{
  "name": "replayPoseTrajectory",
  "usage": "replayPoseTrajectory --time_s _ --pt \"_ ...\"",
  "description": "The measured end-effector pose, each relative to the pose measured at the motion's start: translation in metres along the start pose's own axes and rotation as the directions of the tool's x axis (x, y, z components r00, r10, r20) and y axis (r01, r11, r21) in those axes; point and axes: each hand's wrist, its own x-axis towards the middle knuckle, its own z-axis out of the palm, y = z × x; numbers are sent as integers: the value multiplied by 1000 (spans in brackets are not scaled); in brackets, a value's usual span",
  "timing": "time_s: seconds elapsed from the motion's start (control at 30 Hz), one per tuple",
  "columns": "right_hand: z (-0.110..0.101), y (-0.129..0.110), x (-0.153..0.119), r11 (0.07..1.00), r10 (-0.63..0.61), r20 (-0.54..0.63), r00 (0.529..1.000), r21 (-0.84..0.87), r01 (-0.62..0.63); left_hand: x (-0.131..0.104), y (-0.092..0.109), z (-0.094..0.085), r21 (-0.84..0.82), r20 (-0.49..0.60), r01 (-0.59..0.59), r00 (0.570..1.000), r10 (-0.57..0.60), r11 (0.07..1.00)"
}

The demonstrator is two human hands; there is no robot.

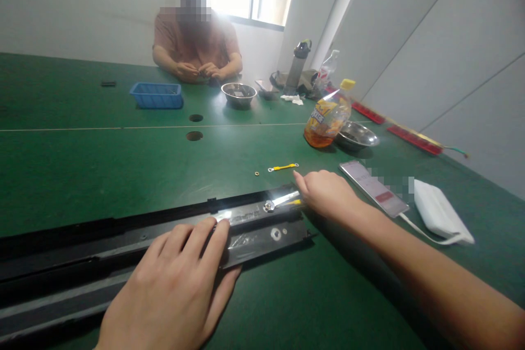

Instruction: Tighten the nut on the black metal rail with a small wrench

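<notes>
A long black metal channel lies across the near left of the table. My left hand is closed over its near edge, fingers on top and thumb below. In my right hand is a silver wrench, its handle end hidden in the fist. The wrench head sits around a nut near the channel's right end. A piece of yellow wire shows beside the wrench. Just beyond the channel lie a yellow wire with ring terminals and a small brass-coloured nut.
Right of my hand are a phone with a cable and a white pouch-like object. Farther back stand a drink bottle, metal bowls, a blue bin and a grey flask. A person sits opposite.
</notes>
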Motion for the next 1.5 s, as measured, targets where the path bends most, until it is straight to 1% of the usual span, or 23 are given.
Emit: replayPoseTrajectory --time_s 0.07,0.1,0.17,0.23,0.33,0.4,0.47,0.53,0.6,0.67,0.77,0.83,0.9,1.03,1.1,1.17,1.27,1.33,1.4,1.5 --pt "1 -1 7 1000 -12 2 1000 2 12 0 0 0 0 -5 -5 1000 5 1000" --pt "3 -1 6 1000 -16 1 1000 -3 16 1 0 0 0 -5 -6 1000 6 1000" --pt "6 1 -3 999 -28 -2 1000 -27 28 2 1 -1 1 -2 -2 1000 2 1000" --pt "9 4 -17 995 -75 15 997 -63 75 2 1 -2 -2 -1 5 1000 -5 1000" --pt "10 7 -27 993 -79 23 997 -87 81 2 2 -2 -6 7 6 1000 -6 1000" --pt "8 6 -21 993 -75 -4 997 -91 75 1 2 -2 -3 15 2 1000 -2 1000" --pt "5 2 -9 996 -48 -16 999 -73 46 0 2 -2 0 12 0 1000 0 1000" --pt "2 -1 2 999 -8 2 1000 -34 8 0 2 -1 5 3 0 1000 0 1000" --pt "0 -2 3 1000 -7 -7 1000 -20 6 1 2 -1 7 3 4 1000 -4 1000" --pt "0 -1 -6 1000 -12 -25 1000 -13 12 2 2 -2 5 11 2 1000 -2 1000" --pt "3 2 -26 999 -36 25 999 11 36 3 2 -2 1 21 2 1000 -2 1000" --pt "5 4 -31 999 -50 20 999 10 50 3 2 -3 -1 25 6 1000 -6 1000" --pt "4 3 -24 999 -46 -1 999 14 46 2 2 -3 -3 29 13 999 -13 1000" --pt "0 -3 0 1000 -14 -55 998 19 15 1 1 -3 -10 35 9 999 -9 1000" --pt "0 -4 1 1000 -15 -61 998 14 16 1 1 -3 -10 30 7 1000 -6 1000" --pt "3 -3 -8 1000 -20 -52 998 14 21 2 2 -3 -5 24 10 1000 -10 1000" --pt "8 1 -29 997 -59 -33 998 42 60 2 2 -3 0 22 14 1000 -14 1000" --pt "9 1 -37 998 -57 -21 998 36 58 2 1 -3 -4 27 16 1000 -16 1000" --pt "8 0 -33 999 -45 -21 999 7 45 1 1 -2 -11 36 18 999 -18 1000" --pt "3 -4 -14 997 -63 -36 997 -38 62 0 1 0 -19 43 19 999 -18 1000"
